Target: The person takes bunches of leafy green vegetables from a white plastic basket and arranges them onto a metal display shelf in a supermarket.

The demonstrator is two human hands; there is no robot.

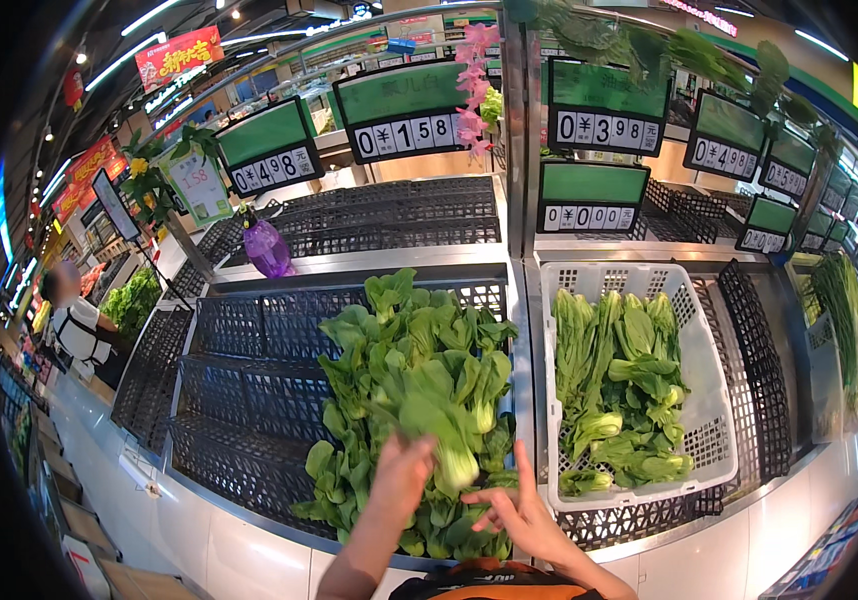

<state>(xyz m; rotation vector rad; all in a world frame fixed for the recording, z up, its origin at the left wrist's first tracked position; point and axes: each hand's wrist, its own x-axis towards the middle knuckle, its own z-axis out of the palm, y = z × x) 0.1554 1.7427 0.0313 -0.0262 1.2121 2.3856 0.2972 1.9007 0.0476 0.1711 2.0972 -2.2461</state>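
Observation:
My left hand grips a head of bok choy by its leafy side, with the pale stem end pointing towards me. Motion blurs its leaves. Beneath it, a pile of bok choy covers the right part of the sloped display. To the right of the held head, my right hand is empty, its index finger stretched out and the other fingers spread. Beyond that hand, a white plastic crate contains long leafy greens and shorter heads of bok choy.
Black perforated display trays lie left of the pile. A metal post rises between the bays, with price signs behind. A purple ornament hangs at the back ledge. Bundled long green vegetables stand far right. Another person is at the left.

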